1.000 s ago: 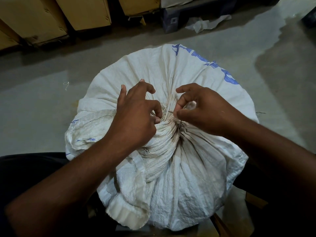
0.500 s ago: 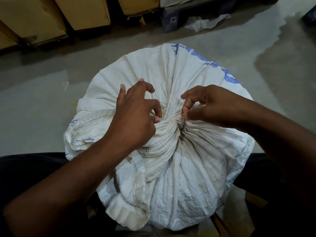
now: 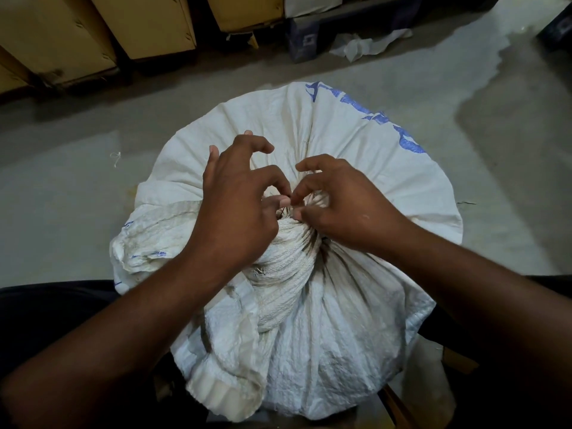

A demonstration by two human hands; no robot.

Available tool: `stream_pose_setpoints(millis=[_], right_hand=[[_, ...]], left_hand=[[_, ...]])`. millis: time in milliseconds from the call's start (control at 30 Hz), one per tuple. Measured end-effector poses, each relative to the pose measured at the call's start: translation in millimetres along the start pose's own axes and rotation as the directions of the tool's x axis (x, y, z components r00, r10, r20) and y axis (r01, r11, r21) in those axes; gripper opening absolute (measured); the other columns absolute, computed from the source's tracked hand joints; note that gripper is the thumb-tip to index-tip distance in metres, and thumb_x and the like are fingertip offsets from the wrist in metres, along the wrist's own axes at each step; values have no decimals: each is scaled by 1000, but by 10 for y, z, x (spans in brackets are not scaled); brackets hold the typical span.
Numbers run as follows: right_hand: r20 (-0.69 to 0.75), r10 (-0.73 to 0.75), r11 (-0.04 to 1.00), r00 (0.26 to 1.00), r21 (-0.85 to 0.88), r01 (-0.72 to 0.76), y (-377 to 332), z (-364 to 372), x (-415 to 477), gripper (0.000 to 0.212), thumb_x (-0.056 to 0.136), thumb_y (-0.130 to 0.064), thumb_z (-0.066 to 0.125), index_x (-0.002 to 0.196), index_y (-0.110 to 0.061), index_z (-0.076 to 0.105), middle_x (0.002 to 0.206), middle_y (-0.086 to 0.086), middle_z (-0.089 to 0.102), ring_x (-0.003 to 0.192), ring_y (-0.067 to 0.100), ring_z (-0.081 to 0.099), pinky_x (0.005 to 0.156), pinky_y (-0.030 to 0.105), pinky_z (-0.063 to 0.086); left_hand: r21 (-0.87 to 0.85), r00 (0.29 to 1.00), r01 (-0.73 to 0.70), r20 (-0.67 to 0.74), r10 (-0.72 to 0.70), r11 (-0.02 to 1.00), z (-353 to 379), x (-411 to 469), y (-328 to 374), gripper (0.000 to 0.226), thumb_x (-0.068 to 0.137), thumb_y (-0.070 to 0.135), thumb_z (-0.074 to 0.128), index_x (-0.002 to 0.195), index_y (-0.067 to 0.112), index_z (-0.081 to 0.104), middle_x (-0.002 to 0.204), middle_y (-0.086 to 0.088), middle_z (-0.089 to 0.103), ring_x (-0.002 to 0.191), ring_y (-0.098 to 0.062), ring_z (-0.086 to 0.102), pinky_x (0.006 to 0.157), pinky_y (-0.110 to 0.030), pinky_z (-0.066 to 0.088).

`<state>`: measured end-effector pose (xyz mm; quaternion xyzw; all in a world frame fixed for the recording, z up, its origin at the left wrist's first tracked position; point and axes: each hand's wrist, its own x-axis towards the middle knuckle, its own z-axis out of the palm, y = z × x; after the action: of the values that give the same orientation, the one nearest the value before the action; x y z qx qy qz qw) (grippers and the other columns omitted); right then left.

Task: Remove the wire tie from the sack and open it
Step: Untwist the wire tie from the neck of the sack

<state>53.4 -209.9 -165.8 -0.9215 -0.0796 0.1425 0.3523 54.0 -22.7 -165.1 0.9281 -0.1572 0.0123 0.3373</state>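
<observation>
The right hand (image 3: 346, 209) has come back in from the sack's right side, where it was half a second ago, and now meets the left hand (image 3: 238, 212) fingertip to fingertip over the gathered neck (image 3: 288, 261) of the sack (image 3: 356, 168); a second ago it pinched a short stub of wire there, so this looks like a fresh bite on the same tie (image 3: 286, 209); the tie itself shows only as a thin dark strand between the thumbs, and how it is wound cannot be told; both grips are clenched in a pinch at that strand, thumb against forefinger, the other fingers spread clear; the left hand has hardly moved and pins the twisted cloth; by this the tie is not yet off and the sack remains shut, so unwinding probably goes on; the sack stands on the floor (image 3: 77, 193) between the person's legs, its loose top flap folded down toward the viewer; cartons (image 3: 148, 23) line the far wall, with a crumpled white scrap (image 3: 365, 44) near them, all well apart; nothing blocks the hands except their own fingers, which hide the knot.
</observation>
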Motion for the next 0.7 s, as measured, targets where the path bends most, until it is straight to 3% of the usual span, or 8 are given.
stream_pose_setpoints(millis=[167, 300, 533, 700], right_hand=[[-20, 24, 987, 1000, 157, -21, -42, 13, 7, 16, 81, -30, 84, 85, -40, 72, 145, -13, 54, 134, 9, 46, 107, 36, 39], [-17, 18, 979, 1000, 203, -15, -31, 56, 31, 10, 81, -30, 84, 90, -31, 79, 141, -14, 57, 132, 10, 51, 110, 48, 42], [-27, -5, 959, 1000, 282, 13, -12, 55, 32, 9, 82, -24, 82, 90, -29, 80, 140, -13, 56, 129, 10, 54, 103, 49, 50], [-95, -21, 965, 995, 258, 45, 1, 24, 34, 5, 83, -28, 83, 84, -28, 78, 142, -15, 55, 132, 8, 51, 106, 46, 46]], left_hand=[[-80, 998, -22, -66, 17, 997, -37, 3, 44, 16, 84, 7, 77, 87, 22, 75, 136, 1, 51, 140, -10, 41, 125, -61, 14], [-140, 995, -44, -92, 31, 989, -76, 27, 64, 17, 84, 4, 76, 88, 20, 74, 137, 0, 51, 137, -6, 41, 117, -62, 30], [-159, 993, -85, -95, 71, 984, -118, 62, 88, 14, 85, 6, 76, 91, 19, 75, 143, -2, 50, 142, -15, 43, 116, -61, 33], [-144, 994, -95, -72, 86, 985, -128, 71, 55, 22, 85, 7, 78, 102, 21, 77, 155, -3, 44, 151, -17, 34, 120, -61, 27]])
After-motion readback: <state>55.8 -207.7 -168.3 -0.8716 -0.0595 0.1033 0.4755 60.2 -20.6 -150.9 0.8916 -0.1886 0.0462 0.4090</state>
